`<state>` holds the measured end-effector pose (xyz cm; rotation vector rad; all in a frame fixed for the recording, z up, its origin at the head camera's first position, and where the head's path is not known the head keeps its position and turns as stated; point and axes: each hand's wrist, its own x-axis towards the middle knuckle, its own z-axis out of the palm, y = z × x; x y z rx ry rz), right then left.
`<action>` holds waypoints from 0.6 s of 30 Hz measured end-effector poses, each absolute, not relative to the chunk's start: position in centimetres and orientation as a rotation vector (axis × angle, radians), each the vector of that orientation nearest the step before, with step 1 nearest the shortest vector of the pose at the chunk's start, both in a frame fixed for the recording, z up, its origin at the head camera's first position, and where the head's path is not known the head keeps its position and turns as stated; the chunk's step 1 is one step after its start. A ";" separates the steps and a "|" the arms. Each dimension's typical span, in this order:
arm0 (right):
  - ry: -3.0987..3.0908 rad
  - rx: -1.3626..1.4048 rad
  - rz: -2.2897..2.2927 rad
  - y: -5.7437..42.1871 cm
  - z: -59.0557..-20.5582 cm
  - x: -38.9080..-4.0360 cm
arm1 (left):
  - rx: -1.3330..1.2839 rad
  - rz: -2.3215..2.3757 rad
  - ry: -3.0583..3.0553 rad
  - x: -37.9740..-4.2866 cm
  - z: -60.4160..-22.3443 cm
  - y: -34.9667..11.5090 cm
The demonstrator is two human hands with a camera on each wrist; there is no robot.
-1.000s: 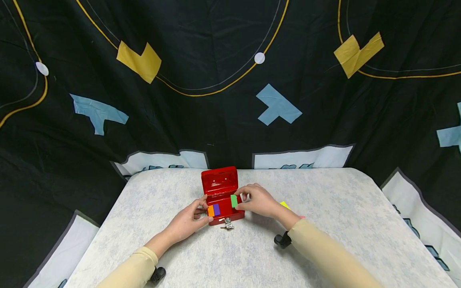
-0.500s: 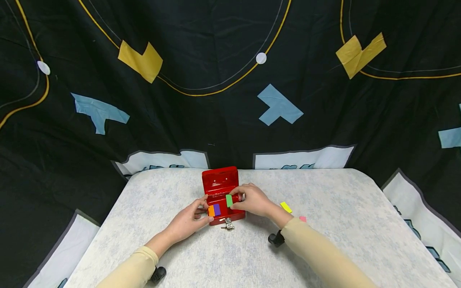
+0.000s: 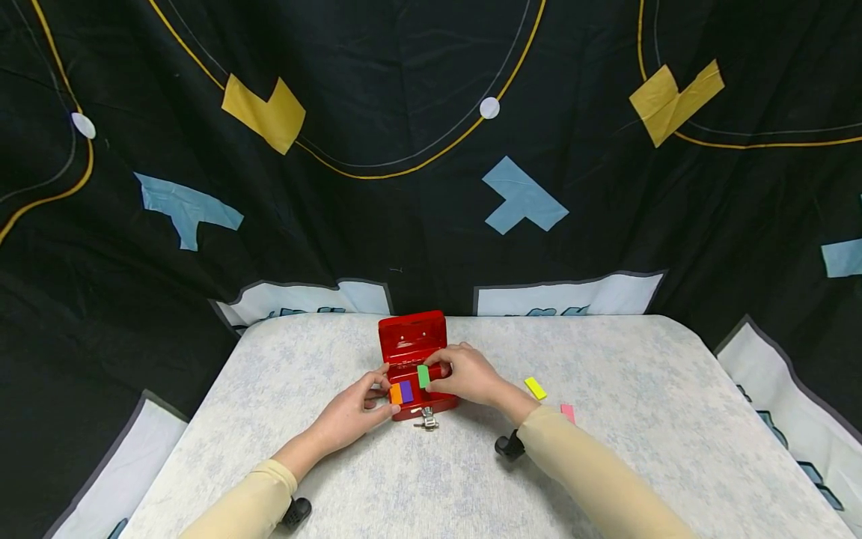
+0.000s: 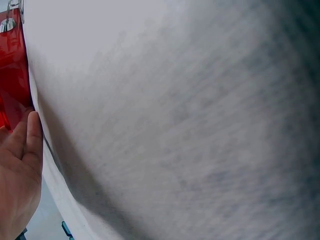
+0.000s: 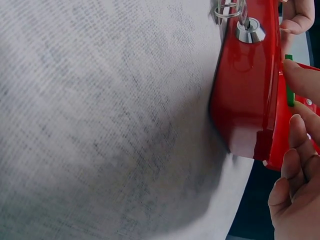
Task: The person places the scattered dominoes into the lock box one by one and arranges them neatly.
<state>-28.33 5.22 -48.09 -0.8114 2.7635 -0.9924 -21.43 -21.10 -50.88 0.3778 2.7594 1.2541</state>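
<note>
A red metal cash box [image 3: 412,338] stands with its lid raised at the middle of the table. Inside, at its left end, an orange block [image 3: 396,394] and a purple block [image 3: 406,391] lie side by side. My left hand [image 3: 350,408] holds the box's left end, thumb at the front corner and fingers toward the back. Between thumb and fingertips of my right hand [image 3: 466,376] a small green block [image 3: 423,376] is pinched over the box interior. The right wrist view shows this green block [image 5: 289,90] edge-on, just above the rim.
A key ring [image 3: 427,424] hangs from the lock [image 5: 250,32] on the box front. To the right, a yellow block [image 3: 535,388] and a pink block [image 3: 568,412] lie on the pale patterned table [image 3: 646,389]. A black curtain [image 3: 417,224] rises behind.
My right hand has carried the green block leftward across the box, closer to the purple block. Yellow and pink blocks, earlier mostly covered by the right arm, now show. My left hand stays put.
</note>
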 end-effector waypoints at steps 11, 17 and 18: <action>2.857 -0.851 -0.806 4.2 -48.3 -28.4 | 0.355 1.294 2.720 -21.4 -50.7 -21.1; 2.885 -0.886 -0.712 3.7 -48.2 -28.2 | 0.366 1.296 2.722 -21.4 -50.8 -21.0; 2.891 -0.893 -0.698 3.6 -48.3 -28.2 | 0.368 1.297 2.722 -21.4 -50.8 -21.0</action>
